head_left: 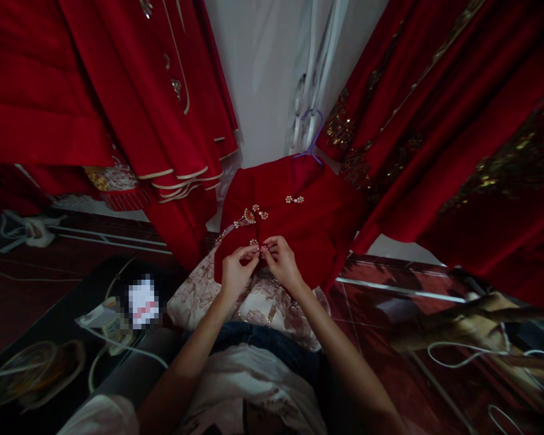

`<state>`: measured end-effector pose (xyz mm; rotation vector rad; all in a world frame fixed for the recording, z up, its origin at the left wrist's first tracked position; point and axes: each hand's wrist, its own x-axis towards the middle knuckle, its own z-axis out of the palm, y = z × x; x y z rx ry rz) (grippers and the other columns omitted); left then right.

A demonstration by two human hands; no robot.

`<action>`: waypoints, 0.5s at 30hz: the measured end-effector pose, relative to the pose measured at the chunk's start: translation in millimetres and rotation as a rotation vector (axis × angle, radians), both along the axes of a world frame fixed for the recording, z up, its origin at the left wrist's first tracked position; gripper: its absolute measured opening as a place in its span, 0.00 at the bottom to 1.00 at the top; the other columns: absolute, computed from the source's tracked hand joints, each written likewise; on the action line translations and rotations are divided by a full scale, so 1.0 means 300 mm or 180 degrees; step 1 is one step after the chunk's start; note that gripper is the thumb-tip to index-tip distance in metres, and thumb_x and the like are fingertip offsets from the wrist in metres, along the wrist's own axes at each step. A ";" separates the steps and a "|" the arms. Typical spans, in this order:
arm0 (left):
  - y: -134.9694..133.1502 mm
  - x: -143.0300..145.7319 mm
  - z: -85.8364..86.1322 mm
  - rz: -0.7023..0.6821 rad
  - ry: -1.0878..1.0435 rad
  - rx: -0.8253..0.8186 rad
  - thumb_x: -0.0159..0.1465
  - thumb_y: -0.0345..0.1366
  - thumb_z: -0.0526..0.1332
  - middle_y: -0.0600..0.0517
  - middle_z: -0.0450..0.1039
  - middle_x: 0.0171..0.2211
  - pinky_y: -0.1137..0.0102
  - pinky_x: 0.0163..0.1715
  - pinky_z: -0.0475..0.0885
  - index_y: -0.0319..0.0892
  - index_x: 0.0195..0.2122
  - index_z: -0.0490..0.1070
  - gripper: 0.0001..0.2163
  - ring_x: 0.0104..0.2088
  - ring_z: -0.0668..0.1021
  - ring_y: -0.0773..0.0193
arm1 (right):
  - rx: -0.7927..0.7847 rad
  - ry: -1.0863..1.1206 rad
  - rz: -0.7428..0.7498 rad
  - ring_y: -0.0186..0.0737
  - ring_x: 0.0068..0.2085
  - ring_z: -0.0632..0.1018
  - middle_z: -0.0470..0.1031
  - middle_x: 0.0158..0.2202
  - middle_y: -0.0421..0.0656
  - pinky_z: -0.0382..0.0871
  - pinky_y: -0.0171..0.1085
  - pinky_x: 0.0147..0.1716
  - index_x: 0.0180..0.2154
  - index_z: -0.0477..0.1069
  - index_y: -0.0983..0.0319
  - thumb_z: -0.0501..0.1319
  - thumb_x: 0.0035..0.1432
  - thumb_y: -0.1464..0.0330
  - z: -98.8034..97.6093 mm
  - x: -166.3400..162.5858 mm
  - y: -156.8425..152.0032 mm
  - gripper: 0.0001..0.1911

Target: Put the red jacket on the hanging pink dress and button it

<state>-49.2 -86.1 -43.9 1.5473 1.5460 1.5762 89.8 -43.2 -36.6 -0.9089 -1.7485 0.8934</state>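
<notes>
A red garment (308, 223) on a purple hanger (314, 136) lies over my lap, with pearl and red knot fastenings (294, 199) sewn across its front. My left hand (236, 269) and my right hand (281, 260) meet at the garment's lower front. Both pinch a small pearl fastening (256, 244) between thumb and fingertips. A beaded red ornament (247, 217) sits just above my hands. A pale floral cloth (194, 296) lies under the garment on my knees.
Red robes with cream trim (163, 109) hang at the left and red gold-embroidered robes (457, 133) at the right. A white wall (263, 72) stands behind. On the dark tiled floor lie a power strip with cables (104, 317) at left and white cables (462, 356) at right.
</notes>
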 end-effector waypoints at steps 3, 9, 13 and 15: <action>-0.001 -0.002 0.000 0.0055 0.0071 -0.0015 0.58 0.34 0.62 0.49 0.80 0.38 0.66 0.40 0.77 0.42 0.42 0.77 0.10 0.35 0.81 0.63 | 0.0033 -0.0008 0.0017 0.37 0.39 0.75 0.68 0.40 0.45 0.76 0.39 0.39 0.42 0.64 0.59 0.56 0.61 0.67 0.003 0.000 -0.003 0.07; 0.008 -0.006 -0.005 0.0062 0.0056 -0.0015 0.57 0.35 0.63 0.49 0.80 0.37 0.65 0.41 0.77 0.42 0.40 0.78 0.10 0.35 0.81 0.62 | 0.0051 -0.0020 0.0039 0.38 0.39 0.74 0.67 0.41 0.45 0.76 0.39 0.38 0.42 0.65 0.59 0.56 0.61 0.67 0.001 0.001 0.000 0.07; 0.014 -0.009 0.002 0.0024 0.0011 -0.0127 0.56 0.33 0.64 0.49 0.80 0.36 0.65 0.41 0.77 0.41 0.38 0.78 0.09 0.34 0.81 0.62 | 0.0100 -0.0062 0.0002 0.38 0.40 0.74 0.67 0.41 0.45 0.76 0.39 0.39 0.43 0.65 0.59 0.55 0.61 0.67 -0.007 0.001 0.000 0.07; 0.012 -0.013 0.007 0.0024 0.0037 -0.0130 0.55 0.32 0.64 0.49 0.80 0.35 0.65 0.40 0.77 0.41 0.38 0.78 0.09 0.34 0.81 0.62 | 0.0134 -0.0091 0.0005 0.38 0.40 0.74 0.67 0.41 0.45 0.75 0.39 0.40 0.43 0.65 0.59 0.55 0.61 0.68 -0.009 0.001 -0.002 0.07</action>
